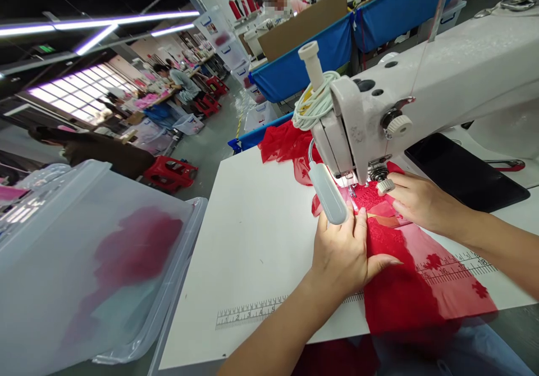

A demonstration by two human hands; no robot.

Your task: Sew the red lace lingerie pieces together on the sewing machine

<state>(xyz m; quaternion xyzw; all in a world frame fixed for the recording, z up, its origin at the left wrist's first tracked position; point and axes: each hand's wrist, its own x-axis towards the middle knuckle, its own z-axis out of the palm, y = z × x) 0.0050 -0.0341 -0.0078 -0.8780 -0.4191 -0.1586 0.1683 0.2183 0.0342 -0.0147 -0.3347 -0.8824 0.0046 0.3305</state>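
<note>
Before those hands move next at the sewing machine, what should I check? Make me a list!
1. Left hand on the red cloth: ok.
2. Right hand at the cloth too: ok.
3. Cloth under the metal foot: ok.
4. Fingers well away from the foot: not ok, the left fingertips look close.
5. Foot pressed down tight: cannot tell, too small.
6. Phone off the cloth: ok.
</note>
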